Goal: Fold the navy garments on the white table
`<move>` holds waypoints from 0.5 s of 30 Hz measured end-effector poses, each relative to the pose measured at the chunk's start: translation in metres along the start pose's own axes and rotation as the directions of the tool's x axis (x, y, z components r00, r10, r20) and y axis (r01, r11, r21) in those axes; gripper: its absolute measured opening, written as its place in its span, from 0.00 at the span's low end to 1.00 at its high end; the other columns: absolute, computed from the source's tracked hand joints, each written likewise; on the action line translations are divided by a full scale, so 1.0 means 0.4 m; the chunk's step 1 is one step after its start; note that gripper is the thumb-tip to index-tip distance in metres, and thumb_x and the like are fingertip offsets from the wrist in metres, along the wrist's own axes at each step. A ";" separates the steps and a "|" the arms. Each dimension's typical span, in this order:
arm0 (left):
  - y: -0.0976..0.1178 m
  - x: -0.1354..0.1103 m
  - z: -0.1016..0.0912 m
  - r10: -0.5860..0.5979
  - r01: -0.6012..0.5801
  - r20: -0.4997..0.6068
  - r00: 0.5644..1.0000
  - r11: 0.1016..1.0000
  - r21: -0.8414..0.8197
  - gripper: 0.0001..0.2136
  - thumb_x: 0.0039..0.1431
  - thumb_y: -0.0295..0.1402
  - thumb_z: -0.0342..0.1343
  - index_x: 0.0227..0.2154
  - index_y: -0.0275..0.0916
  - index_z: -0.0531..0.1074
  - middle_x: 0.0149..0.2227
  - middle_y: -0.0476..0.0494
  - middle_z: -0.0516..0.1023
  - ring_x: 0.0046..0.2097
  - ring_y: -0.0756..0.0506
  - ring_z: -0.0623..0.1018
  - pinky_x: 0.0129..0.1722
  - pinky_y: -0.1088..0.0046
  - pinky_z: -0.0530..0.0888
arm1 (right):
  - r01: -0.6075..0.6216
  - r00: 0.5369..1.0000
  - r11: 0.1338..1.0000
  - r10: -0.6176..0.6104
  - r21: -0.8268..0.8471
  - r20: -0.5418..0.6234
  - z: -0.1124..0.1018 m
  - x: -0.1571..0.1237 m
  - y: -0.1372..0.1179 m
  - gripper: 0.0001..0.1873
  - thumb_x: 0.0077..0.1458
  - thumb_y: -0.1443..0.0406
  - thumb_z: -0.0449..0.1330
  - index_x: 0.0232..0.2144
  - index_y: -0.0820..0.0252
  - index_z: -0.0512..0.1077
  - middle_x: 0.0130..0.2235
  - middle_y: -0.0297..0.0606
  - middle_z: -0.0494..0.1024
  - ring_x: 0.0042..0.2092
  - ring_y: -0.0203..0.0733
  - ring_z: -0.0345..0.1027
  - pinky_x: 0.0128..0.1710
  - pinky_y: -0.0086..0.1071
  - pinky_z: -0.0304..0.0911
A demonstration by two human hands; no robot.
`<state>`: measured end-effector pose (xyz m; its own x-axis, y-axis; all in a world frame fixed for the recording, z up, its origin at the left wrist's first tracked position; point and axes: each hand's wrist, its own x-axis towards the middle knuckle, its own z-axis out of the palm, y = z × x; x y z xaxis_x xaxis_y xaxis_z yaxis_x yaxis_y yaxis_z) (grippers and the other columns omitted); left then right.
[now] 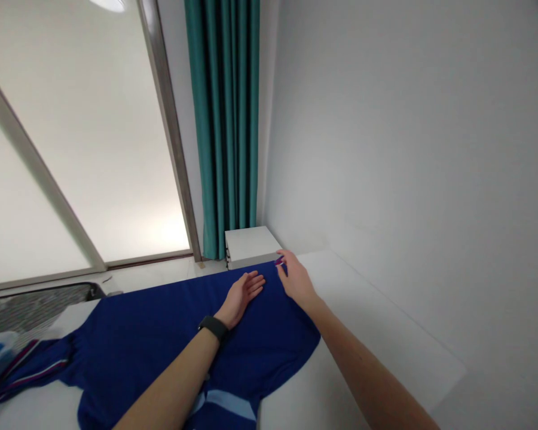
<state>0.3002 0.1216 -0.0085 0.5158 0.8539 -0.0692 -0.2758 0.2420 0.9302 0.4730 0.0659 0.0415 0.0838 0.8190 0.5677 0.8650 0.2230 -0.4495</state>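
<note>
A dark blue shirt (147,328) is spread over a white surface, folded along its far edge. At the left, its sleeve end shows red and white stripes; a light blue band lies near the bottom. My left hand (242,294), with a dark watch on the wrist, rests on the shirt with its fingers stretched out. At the shirt's far right corner, my right hand (296,279) has thumb and fingers around a small bit of purple and white trim on the edge.
The white tabletop (354,340) meets a pale wall on the right. Beyond it stand a small white cabinet (251,243) and a green curtain (228,131). A clear plastic bin (2,352) and a grey, dark-rimmed item (31,307) are at the left, before frosted sliding doors (85,131).
</note>
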 end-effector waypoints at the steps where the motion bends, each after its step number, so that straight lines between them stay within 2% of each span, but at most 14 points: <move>1: 0.003 -0.001 -0.001 -0.018 0.018 -0.012 1.000 1.000 0.012 0.24 0.68 0.42 0.35 0.57 0.33 0.64 0.54 0.30 0.73 0.54 0.41 0.76 0.55 0.60 0.71 | 0.063 0.997 0.997 -0.065 0.040 0.039 0.009 -0.015 -0.043 0.20 0.61 0.69 0.48 0.55 0.59 0.62 0.52 0.44 0.71 0.50 0.43 0.67 0.50 0.37 0.62; 4: 0.011 -0.002 0.001 -0.048 0.053 -0.092 0.995 0.997 0.056 0.25 0.68 0.44 0.35 0.59 0.34 0.62 0.50 0.34 0.77 0.50 0.41 0.78 0.51 0.61 0.74 | 0.238 0.938 0.960 -0.266 0.146 0.221 0.021 -0.081 -0.137 0.22 0.62 0.68 0.50 0.58 0.56 0.60 0.49 0.41 0.73 0.49 0.42 0.67 0.50 0.37 0.63; 6: 0.011 -0.002 0.004 -0.019 0.030 -0.144 0.989 0.997 0.070 0.23 0.67 0.41 0.40 0.60 0.35 0.60 0.50 0.37 0.77 0.51 0.41 0.77 0.51 0.63 0.74 | 0.274 0.915 0.941 -0.318 0.196 0.250 0.014 -0.122 -0.155 0.20 0.63 0.67 0.50 0.57 0.54 0.62 0.46 0.39 0.75 0.49 0.42 0.67 0.52 0.37 0.62; 7: 0.010 -0.002 0.006 0.000 0.012 -0.153 0.988 0.997 0.076 0.23 0.66 0.39 0.43 0.61 0.36 0.59 0.50 0.38 0.77 0.51 0.42 0.77 0.52 0.64 0.74 | 0.265 0.921 0.943 -0.310 0.203 0.234 0.009 -0.137 -0.147 0.18 0.63 0.67 0.49 0.55 0.54 0.64 0.46 0.39 0.75 0.49 0.41 0.67 0.52 0.37 0.61; 9: 0.005 -0.003 0.010 0.024 -0.013 -0.122 0.992 0.995 0.094 0.27 0.63 0.34 0.48 0.64 0.40 0.53 0.50 0.40 0.78 0.50 0.43 0.78 0.52 0.65 0.73 | 0.185 0.964 0.967 -0.213 0.176 0.160 -0.001 -0.153 -0.103 0.16 0.64 0.68 0.47 0.51 0.55 0.68 0.45 0.39 0.76 0.48 0.41 0.67 0.52 0.38 0.61; 11: -0.003 -0.005 0.013 0.028 -0.021 -0.062 0.998 0.993 0.115 0.32 0.62 0.32 0.50 0.67 0.44 0.45 0.49 0.42 0.79 0.47 0.44 0.79 0.51 0.63 0.74 | 0.052 0.995 0.991 -0.062 0.126 0.080 -0.006 -0.159 -0.034 0.16 0.62 0.68 0.47 0.48 0.56 0.69 0.42 0.40 0.76 0.46 0.42 0.68 0.50 0.39 0.62; 13: -0.008 -0.005 0.012 0.035 -0.031 -0.023 0.999 0.989 0.148 0.35 0.62 0.31 0.49 0.67 0.47 0.39 0.50 0.42 0.78 0.46 0.44 0.80 0.50 0.61 0.75 | -0.020 0.997 0.997 0.014 0.072 0.082 -0.003 -0.163 0.036 0.16 0.61 0.69 0.47 0.46 0.56 0.70 0.40 0.39 0.76 0.44 0.42 0.68 0.48 0.39 0.63; 15: -0.007 -0.003 0.009 0.059 -0.048 -0.038 0.998 0.969 0.242 0.35 0.62 0.32 0.49 0.68 0.46 0.37 0.53 0.40 0.75 0.47 0.44 0.79 0.50 0.63 0.74 | -0.047 0.992 0.999 0.049 -0.013 0.114 0.007 -0.170 0.086 0.15 0.60 0.70 0.48 0.45 0.58 0.70 0.39 0.39 0.75 0.43 0.42 0.67 0.47 0.39 0.63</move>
<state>0.3032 0.1182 -0.0099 0.4672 0.8837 -0.0284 -0.0954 0.0823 0.9920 0.4955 0.0194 -0.0145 0.0687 0.8839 0.4626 0.8665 0.1769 -0.4667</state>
